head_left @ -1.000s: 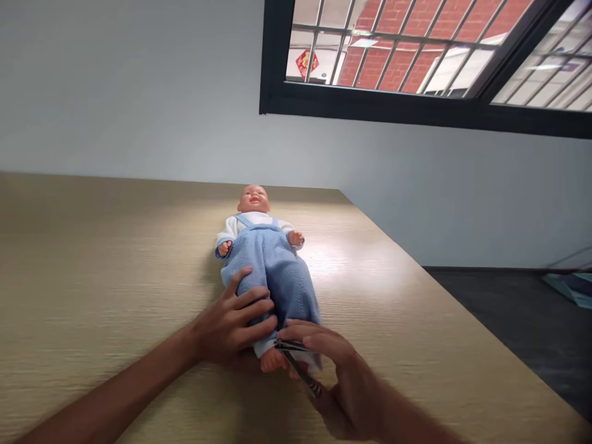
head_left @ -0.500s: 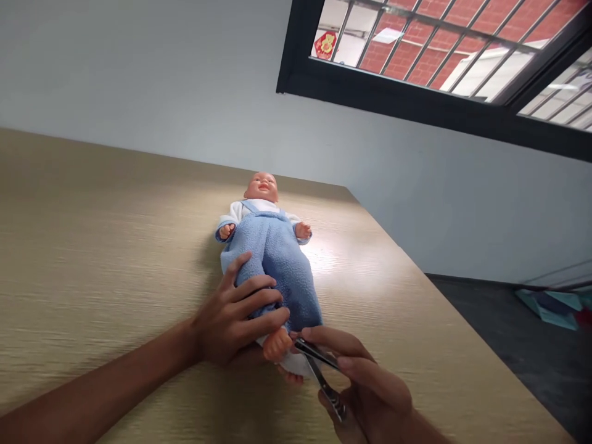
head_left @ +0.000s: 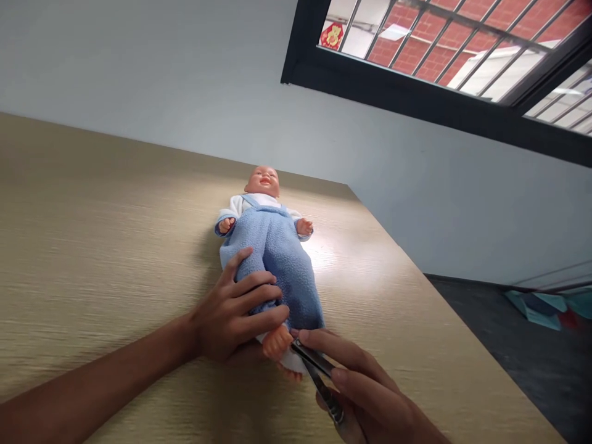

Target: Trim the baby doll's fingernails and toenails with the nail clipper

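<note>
A baby doll [head_left: 272,246] in blue dungarees and a white top lies on its back, head away from me. My left hand [head_left: 235,314] is wrapped round its lower leg, fingers over the blue cloth. One bare foot [head_left: 277,343] sticks out beside that hand; part of the other foot shows below it. Metal nail clippers [head_left: 319,379] are held in my right hand [head_left: 365,382], between the fingers above and the thumb below. Their tip is at the toes of the nearer foot; whether the jaws touch a toe I cannot tell.
The doll lies on a pale wood-grain table [head_left: 115,259], whose right edge slants down toward me. Behind it is a grey wall [head_left: 161,80] with a barred, dark-framed window [head_left: 393,80]. Blue-green items [head_left: 536,308] lie on the dark floor at right.
The clippers have shifted slightly left, closer to the toes, and their lever and body look a little nearer together. My left hand keeps its hold; the view has tilted slightly.
</note>
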Action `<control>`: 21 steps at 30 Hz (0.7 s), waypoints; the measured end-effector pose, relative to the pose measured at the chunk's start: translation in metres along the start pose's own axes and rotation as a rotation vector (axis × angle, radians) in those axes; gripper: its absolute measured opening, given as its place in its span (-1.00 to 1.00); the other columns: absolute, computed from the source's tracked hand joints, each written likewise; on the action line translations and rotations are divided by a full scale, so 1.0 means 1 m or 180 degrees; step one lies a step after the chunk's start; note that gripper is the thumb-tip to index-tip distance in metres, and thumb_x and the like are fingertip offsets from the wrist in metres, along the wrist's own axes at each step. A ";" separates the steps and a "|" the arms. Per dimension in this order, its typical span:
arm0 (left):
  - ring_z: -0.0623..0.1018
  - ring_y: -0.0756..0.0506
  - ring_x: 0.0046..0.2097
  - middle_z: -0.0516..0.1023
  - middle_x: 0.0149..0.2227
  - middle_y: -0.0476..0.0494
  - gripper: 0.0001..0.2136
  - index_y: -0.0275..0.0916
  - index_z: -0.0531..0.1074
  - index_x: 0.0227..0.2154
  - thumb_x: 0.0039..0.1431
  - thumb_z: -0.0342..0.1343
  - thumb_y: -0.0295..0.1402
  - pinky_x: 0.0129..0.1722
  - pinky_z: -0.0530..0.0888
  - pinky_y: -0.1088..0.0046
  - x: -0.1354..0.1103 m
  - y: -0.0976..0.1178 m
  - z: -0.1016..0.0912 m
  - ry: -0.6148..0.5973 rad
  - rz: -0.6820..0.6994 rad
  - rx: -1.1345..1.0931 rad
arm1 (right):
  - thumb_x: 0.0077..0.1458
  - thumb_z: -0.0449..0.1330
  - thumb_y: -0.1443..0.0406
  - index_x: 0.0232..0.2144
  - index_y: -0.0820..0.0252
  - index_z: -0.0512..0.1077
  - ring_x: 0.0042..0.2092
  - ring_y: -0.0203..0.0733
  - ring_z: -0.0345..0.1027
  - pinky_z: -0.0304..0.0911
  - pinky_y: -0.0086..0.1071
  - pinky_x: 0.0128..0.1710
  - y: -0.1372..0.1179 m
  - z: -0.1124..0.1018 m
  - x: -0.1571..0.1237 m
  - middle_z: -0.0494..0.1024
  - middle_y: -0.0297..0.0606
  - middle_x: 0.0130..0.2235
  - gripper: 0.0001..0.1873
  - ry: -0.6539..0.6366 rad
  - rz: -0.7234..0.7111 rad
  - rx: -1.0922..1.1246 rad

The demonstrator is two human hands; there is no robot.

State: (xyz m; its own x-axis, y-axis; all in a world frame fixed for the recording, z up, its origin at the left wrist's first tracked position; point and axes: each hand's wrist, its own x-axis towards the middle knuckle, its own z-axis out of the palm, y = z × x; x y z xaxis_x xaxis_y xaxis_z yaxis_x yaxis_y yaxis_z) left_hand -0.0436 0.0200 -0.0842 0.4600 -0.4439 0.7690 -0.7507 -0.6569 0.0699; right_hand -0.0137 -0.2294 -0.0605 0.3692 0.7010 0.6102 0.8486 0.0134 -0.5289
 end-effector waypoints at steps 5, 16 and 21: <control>0.52 -0.23 0.01 0.58 -0.17 -0.22 -0.68 -0.27 0.49 -0.15 0.39 -0.12 -0.20 0.34 -0.15 -0.19 0.001 0.000 0.000 -0.0016 -0.0025 0.0029 | 0.22 0.10 0.53 0.29 0.09 0.12 0.04 -0.02 0.52 0.55 -0.24 -0.07 -0.011 -0.008 0.017 0.54 -0.06 0.09 -0.36 -0.0339 -0.0656 -0.0398; 0.51 -0.21 0.01 0.58 -0.18 -0.20 -0.68 -0.26 0.49 -0.16 0.38 -0.09 -0.18 0.35 -0.11 -0.15 0.001 -0.001 0.000 -0.0015 -0.0009 0.0053 | 0.26 0.05 0.36 0.35 0.17 0.03 -0.10 -0.01 0.59 0.59 -0.26 -0.20 -0.015 0.002 0.013 0.65 -0.07 -0.11 -0.35 -0.0394 -0.0291 -0.0726; 0.51 -0.22 0.02 0.59 -0.18 -0.19 -0.68 -0.26 0.49 -0.16 0.38 -0.07 -0.15 0.35 -0.14 -0.17 0.001 -0.001 0.000 0.0002 -0.0013 0.0078 | 0.23 0.09 0.37 0.33 0.11 0.09 -0.13 0.00 0.60 0.59 -0.27 -0.24 -0.014 0.003 0.010 0.65 -0.09 -0.09 -0.36 -0.0371 -0.0284 -0.0562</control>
State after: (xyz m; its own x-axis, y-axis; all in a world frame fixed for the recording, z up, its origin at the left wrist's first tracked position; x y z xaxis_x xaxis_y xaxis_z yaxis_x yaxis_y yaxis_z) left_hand -0.0423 0.0204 -0.0838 0.4627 -0.4410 0.7690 -0.7370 -0.6734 0.0573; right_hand -0.0231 -0.2200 -0.0485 0.2521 0.7804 0.5722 0.9328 -0.0388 -0.3582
